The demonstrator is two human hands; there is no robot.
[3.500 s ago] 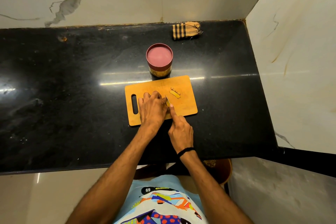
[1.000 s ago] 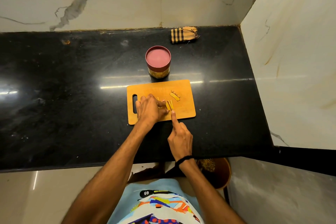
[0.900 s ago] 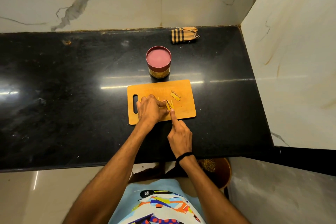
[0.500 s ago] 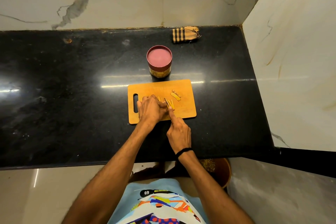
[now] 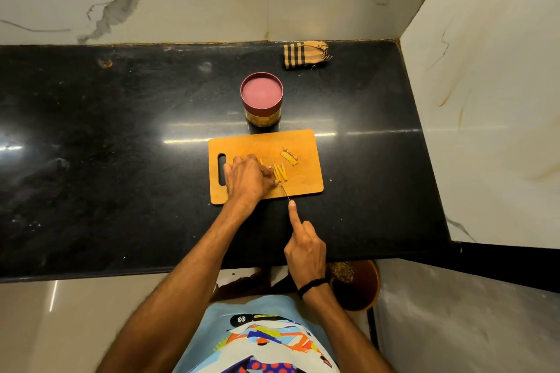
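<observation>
Under both hands, the glossy black stone surface (image 5: 121, 160) is slick, so the flat orange-brown wooden cutting board (image 5: 303, 185) with a slot handle needs steady downward weight to stop it sliding. The left hand (image 5: 247, 179) supplies it: its fingers (image 5: 268, 174) curl over the yellow vegetable piece (image 5: 260, 162), mostly hidden, pinning it to the board; tips are best tucked back from the edge. The right hand (image 5: 304, 248) is closed round the hidden handle of a thin steel knife (image 5: 285, 192), forefinger straight along the spine, blade just right of the left fingers; short, even draws should give matching sticks. Beyond the fingers stands a round clear jar with a smooth maroon lid (image 5: 262, 94), further off a crumpled striped woven cloth (image 5: 304, 54). Firm, square-edged cut yellow strips (image 5: 280, 172) lie just right of the left fingertips, a ridged yellow peeling (image 5: 289, 157) beyond them.
</observation>
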